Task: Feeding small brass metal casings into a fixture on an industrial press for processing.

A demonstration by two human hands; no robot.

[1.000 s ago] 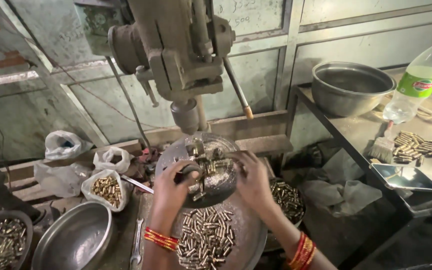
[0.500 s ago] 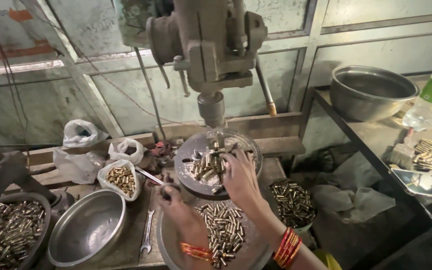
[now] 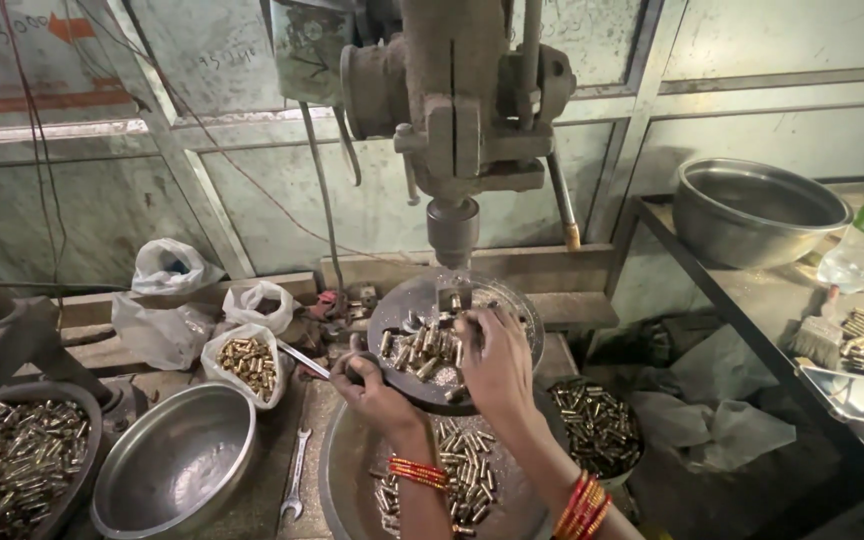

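Meanwhile, both hands spread loose over brass pieces on round plate.

Both forearms were bare, without sleeves, the left hand carrying a stack of thin red and gold bangles at its wrist and the right hand a similar red and orange stack.
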